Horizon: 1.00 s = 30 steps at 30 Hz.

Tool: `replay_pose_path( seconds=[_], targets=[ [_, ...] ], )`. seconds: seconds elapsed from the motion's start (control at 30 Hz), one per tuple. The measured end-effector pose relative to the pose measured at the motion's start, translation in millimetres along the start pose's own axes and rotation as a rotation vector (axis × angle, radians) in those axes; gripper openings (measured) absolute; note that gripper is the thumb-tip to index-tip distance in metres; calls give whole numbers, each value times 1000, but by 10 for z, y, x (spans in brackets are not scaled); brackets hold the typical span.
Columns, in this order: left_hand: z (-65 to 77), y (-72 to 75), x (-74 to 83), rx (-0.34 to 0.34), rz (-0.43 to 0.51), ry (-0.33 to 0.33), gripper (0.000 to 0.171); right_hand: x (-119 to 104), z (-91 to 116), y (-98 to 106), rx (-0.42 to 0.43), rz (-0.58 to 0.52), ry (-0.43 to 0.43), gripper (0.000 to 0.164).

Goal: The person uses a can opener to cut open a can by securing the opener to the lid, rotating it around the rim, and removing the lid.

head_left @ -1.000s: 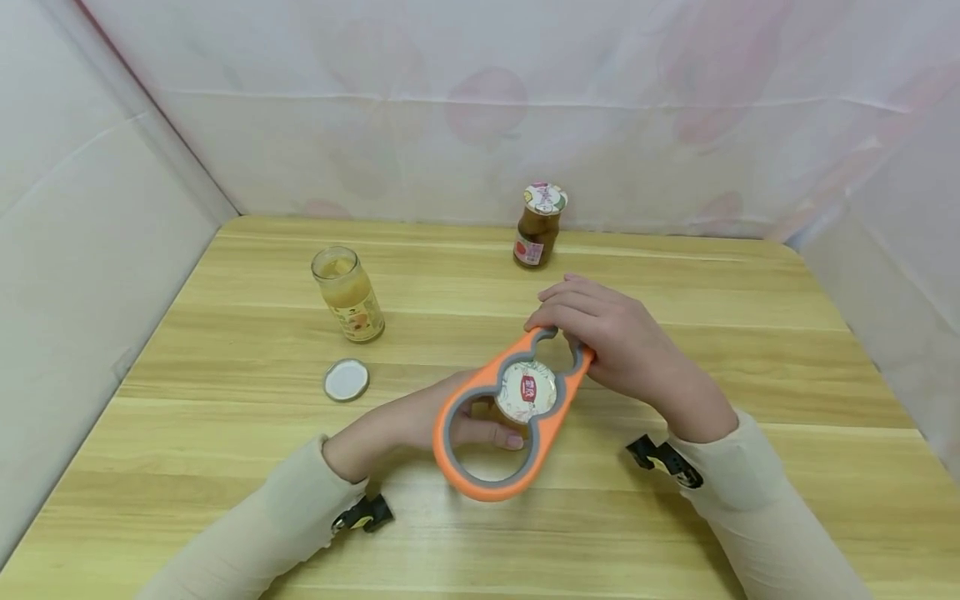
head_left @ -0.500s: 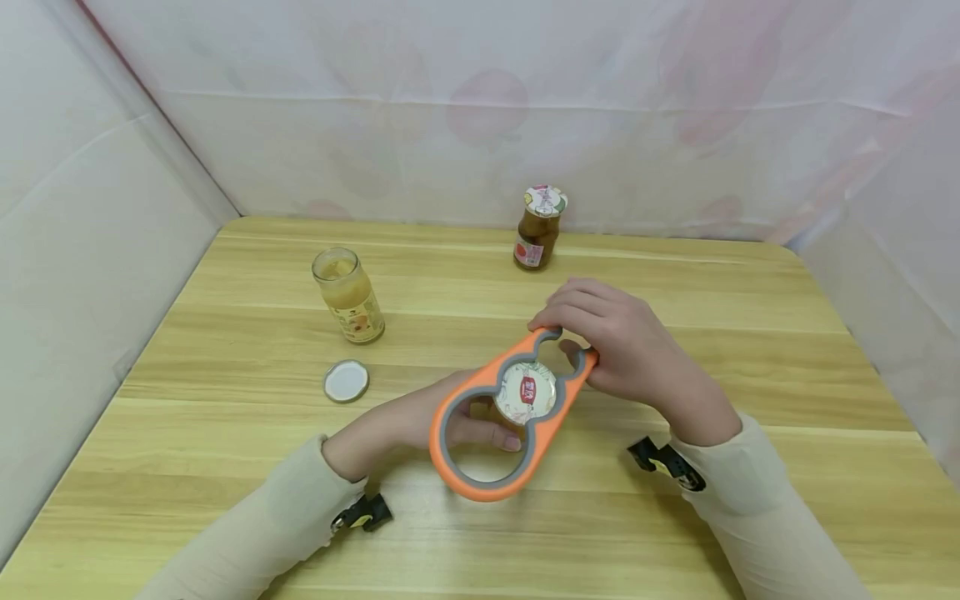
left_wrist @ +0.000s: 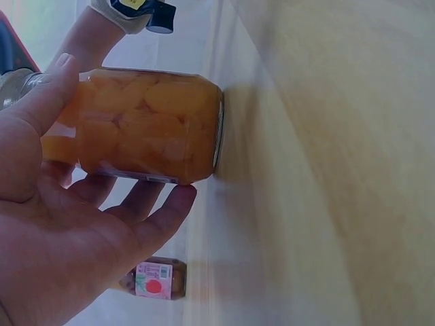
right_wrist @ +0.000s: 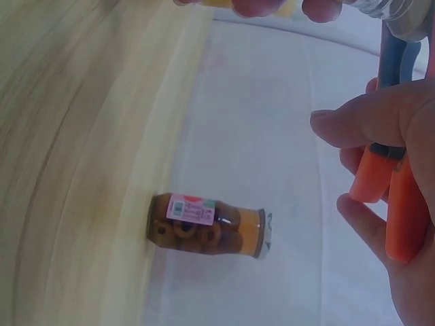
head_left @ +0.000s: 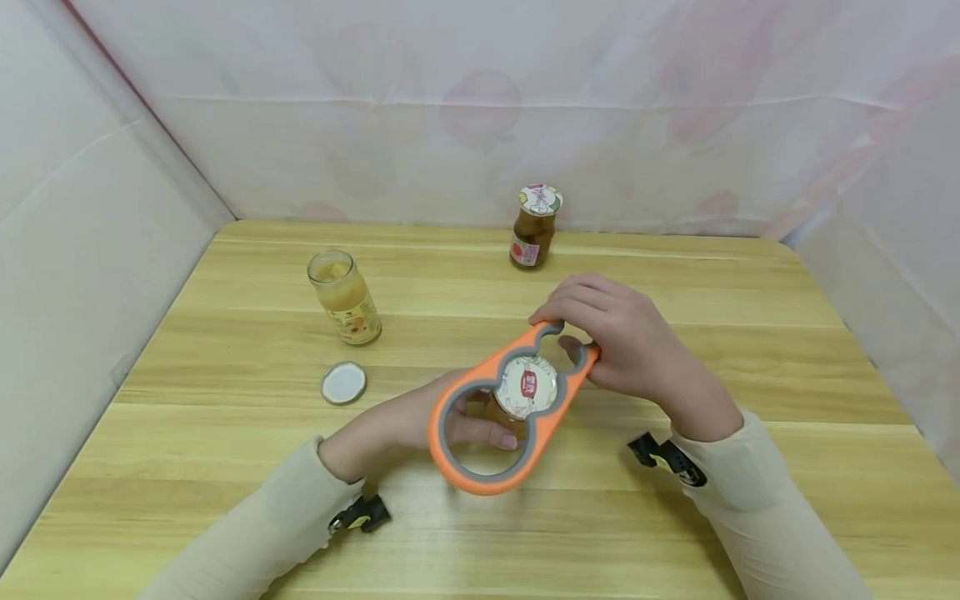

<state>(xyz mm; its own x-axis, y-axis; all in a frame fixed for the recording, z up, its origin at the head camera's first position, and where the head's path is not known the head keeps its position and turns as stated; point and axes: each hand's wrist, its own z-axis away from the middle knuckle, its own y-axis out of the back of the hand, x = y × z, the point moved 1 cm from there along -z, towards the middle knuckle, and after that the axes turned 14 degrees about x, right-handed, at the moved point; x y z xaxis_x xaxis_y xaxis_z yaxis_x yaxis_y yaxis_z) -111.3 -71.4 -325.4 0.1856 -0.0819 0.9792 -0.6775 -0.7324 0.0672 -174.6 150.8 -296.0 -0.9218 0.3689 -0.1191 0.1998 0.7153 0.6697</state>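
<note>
My left hand [head_left: 435, 414] holds a glass jar of orange fruit pieces [left_wrist: 146, 125] by its neck and upper side, with the thumb on the near side. The jar's base is close to the tabletop; I cannot tell if it touches. Over its white printed lid [head_left: 527, 387] lies an orange jar opener with grey lining [head_left: 444, 429], the lid seated in the middle opening. At the opener's narrow far end, my right hand [head_left: 615, 337] grips its two ends. In the right wrist view, the orange handle ends [right_wrist: 406, 217] lie between thumb and fingers.
An open jar of yellow contents [head_left: 347, 300] stands at the left, with a loose white lid [head_left: 344, 383] in front of it. A closed dark fruit jar [head_left: 535, 229] stands at the back of the wooden table [head_left: 712, 533]. Pale cloth walls [head_left: 337, 142] surround the table.
The right hand and the opener's narrow end have shifted very slightly to the right. The left hand keeps its hold on the jar, and the other things stay put.
</note>
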Motion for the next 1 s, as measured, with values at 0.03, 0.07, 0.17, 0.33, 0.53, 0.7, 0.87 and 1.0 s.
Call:
replay_pose_path(
  seconds=[0.03,0.07,0.17,0.33,0.53,0.7,0.87,1.0],
  targets=[
    [0,2,-2,-1,-1,-11,84,2,0,1,1,3,-1,44],
    [-3,4,-2,0,-5,-24,84,3,-1,2,3,4,0,44],
    [-13,13,-2,2,-24,-65,85,4,-10,8,10,6,8,43],
    [-25,25,6,3,-36,-93,81,5,-22,23,20,10,12,43],
    [-32,43,-15,25,-48,-90,71,10,-9,31,20,18,7,42],
    [-12,90,-44,89,-136,-96,57,21,1,34,16,21,1,42],
    [6,145,-75,148,-186,-48,54,22,3,36,17,22,-2,41],
    [13,186,-88,189,-196,-15,51,18,1,40,9,18,-4,41]
  ],
)
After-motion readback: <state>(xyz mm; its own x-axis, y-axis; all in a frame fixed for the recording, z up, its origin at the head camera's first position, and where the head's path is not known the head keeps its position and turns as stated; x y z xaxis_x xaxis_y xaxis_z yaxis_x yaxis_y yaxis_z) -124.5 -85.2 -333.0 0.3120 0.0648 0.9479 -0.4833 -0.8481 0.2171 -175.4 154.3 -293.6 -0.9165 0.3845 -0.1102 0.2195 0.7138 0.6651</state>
